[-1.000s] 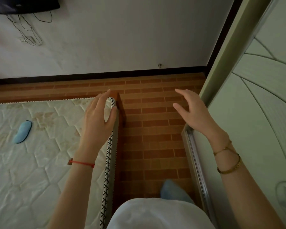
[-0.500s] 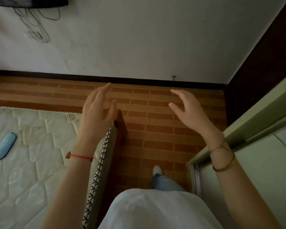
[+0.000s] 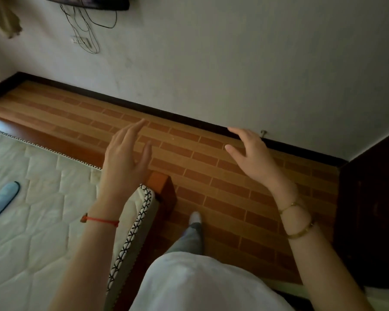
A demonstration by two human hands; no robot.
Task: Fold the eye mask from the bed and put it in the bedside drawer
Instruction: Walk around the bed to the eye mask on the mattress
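Observation:
A light blue eye mask (image 3: 2, 199) with a dark edge lies flat on the quilted white mattress (image 3: 38, 221) at the far left, partly cut off by the frame edge. My left hand (image 3: 124, 162) hovers over the mattress's near corner, fingers apart, holding nothing, well right of the mask. My right hand (image 3: 249, 153) is raised over the brick-pattern floor, fingers spread and empty. No bedside drawer is recognisable in view.
The bed's wooden corner post (image 3: 164, 187) stands just below my left hand. Brick-pattern floor (image 3: 211, 176) runs between the bed and a white wall. Dark wooden furniture (image 3: 368, 209) stands at the right. Cables (image 3: 88, 30) hang from the wall at top left.
The view has swung left and away from the pale wardrobe door, which has left the frame. Both hands stay raised and empty; the left one has lifted off the mattress corner.

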